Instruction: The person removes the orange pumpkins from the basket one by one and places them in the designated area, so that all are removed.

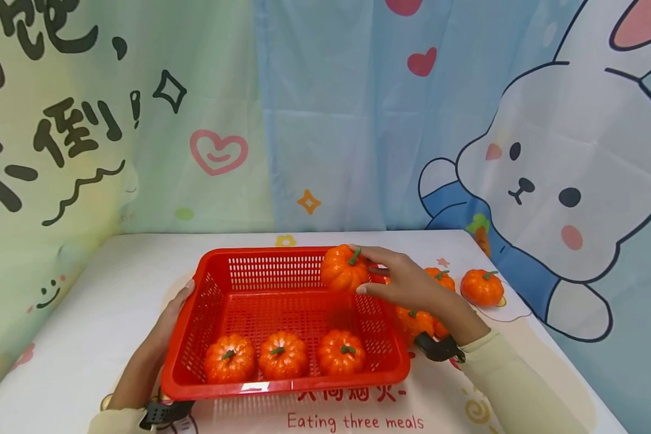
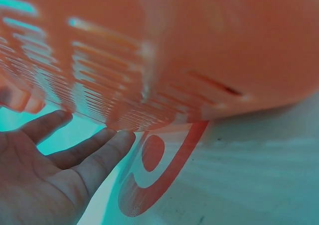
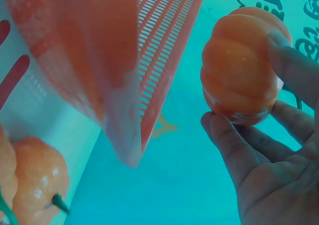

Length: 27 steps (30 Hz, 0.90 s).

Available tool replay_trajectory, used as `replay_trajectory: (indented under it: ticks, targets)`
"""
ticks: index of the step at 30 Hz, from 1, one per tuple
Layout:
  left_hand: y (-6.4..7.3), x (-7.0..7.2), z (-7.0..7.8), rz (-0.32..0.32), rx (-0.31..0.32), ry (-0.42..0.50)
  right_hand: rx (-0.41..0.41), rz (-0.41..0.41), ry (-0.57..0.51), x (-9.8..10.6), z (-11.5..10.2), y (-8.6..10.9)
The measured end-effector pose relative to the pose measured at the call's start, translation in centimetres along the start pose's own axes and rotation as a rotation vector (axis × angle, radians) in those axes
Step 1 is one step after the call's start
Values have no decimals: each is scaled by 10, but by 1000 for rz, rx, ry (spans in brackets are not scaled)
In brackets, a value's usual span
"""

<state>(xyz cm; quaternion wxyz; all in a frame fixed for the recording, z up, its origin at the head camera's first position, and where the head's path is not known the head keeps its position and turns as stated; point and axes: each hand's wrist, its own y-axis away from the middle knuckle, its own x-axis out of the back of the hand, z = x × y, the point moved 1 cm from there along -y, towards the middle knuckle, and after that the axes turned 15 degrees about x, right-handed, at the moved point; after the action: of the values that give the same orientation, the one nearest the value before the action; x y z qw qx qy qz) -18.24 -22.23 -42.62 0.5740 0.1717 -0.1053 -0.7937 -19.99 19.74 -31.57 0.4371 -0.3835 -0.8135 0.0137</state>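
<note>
My right hand pinches a small orange toy pumpkin with a green stem between thumb and fingers, above the back right of a red plastic basket. In the right wrist view the held pumpkin is clear of the basket wall. My left hand rests at the basket's left side. Its fingers look nearly straight and touch the slotted outer wall. Along the front inside the basket sit a left pumpkin, a middle pumpkin and a right pumpkin.
Right of the basket, partly behind my right arm, several more pumpkins lie on the printed white table. One pumpkin sits farther out near the table's right edge. A printed curtain hangs behind the table.
</note>
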Motion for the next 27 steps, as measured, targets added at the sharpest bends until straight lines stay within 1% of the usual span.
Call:
replay_trajectory:
  ticks: [4, 7, 11, 17, 20, 23, 27]
  targets:
    - [0, 1, 0, -26, -20, 12, -12, 26, 17, 6, 1, 11]
    - [2, 3, 0, -48, -41, 14, -38, 28, 37, 10, 2, 21]
    - [3, 4, 0, -56, -58, 11, -78, 44, 59, 14, 2, 36]
    - [2, 3, 2, -75, -59, 21, -119, 89, 76, 20, 5, 58]
    - [2, 3, 2, -79, -59, 25, -131, 113, 62, 22, 7, 67]
    - [2, 2, 1, -81, -41, 33, -142, 126, 56, 22, 7, 76]
    - [1, -1, 0, -64, -10, 35, -141, 142, 49, 22, 8, 87]
